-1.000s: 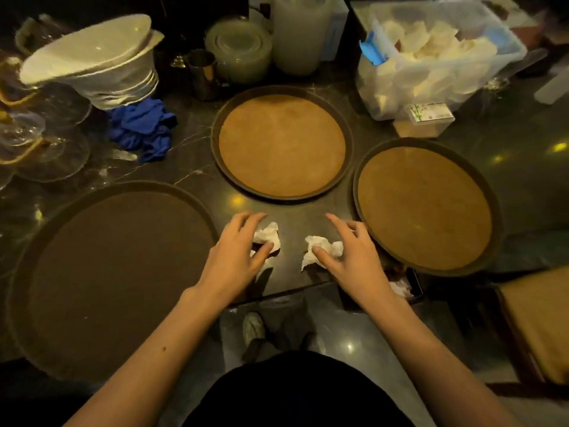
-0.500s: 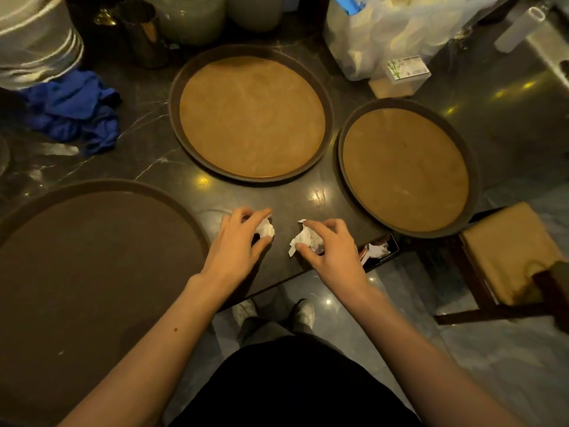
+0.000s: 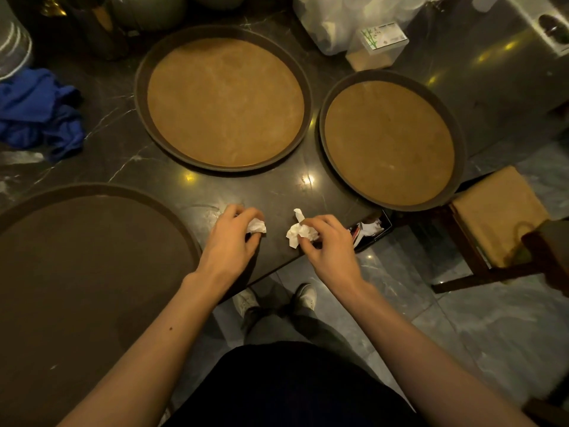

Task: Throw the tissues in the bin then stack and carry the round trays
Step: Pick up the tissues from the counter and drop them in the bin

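The left hand (image 3: 229, 241) pinches a crumpled white tissue (image 3: 256, 226) between its fingertips; the right hand (image 3: 331, 249) grips another crumpled white tissue wad (image 3: 298, 234), which pokes out past its fingertips.

Cut off and covered
Dark tray (image 3: 92, 272) cropped by left frame edge; left tissue (image 3: 256, 226) mostly hidden under fingers (image 3: 243, 212).

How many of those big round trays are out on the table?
3. A dark tray lies near left, partly out of view; a tan-lined tray at far centre; another tan tray at right. None stacked.
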`<state>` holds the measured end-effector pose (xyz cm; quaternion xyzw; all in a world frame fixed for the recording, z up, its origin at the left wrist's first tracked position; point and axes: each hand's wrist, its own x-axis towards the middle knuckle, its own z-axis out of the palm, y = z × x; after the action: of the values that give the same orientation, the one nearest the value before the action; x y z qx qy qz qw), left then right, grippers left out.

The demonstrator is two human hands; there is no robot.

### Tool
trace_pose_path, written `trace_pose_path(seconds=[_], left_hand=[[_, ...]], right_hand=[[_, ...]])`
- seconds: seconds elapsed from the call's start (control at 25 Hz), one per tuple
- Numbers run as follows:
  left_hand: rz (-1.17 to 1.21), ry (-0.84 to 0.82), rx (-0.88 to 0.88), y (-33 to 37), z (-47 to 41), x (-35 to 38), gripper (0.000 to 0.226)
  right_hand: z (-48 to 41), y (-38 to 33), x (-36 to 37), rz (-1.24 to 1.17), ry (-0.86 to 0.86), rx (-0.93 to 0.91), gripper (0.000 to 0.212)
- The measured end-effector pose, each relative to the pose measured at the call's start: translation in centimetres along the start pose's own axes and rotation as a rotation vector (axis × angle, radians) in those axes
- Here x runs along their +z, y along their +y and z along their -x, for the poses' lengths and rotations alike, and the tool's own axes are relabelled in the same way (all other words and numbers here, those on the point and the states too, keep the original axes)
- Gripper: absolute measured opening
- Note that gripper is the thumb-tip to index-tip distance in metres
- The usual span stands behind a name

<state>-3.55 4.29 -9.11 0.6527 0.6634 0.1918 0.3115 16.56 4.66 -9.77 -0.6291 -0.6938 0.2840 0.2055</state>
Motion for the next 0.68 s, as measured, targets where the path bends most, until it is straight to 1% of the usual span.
trace_pose_path(seconds=[0.16,0.36,0.52,0.68], left_hand=[[0.031,0.055,0.028,1.5,1.5,0.2,0.025],[0.032,0.112,0.050,5.3,3.6,1.5,0.026],[0.080,0.106,0.097,10.0,4.6,4.6,0.027],[0.096,0.082,0.166,16.5,6.4,9.4,0.029]], right_hand=[[1.0,0.5,-1.2,-0.071,0.079,-0.007,0.023],[3.1,2.4,-4.2,-0.154,0.200,-0.018,0.023],[6.2,5.6,-8.2,-0.207,0.293,-0.004,0.022],[10.5,11.2,-13.2,-0.241,0.394,0.026,0.023]])
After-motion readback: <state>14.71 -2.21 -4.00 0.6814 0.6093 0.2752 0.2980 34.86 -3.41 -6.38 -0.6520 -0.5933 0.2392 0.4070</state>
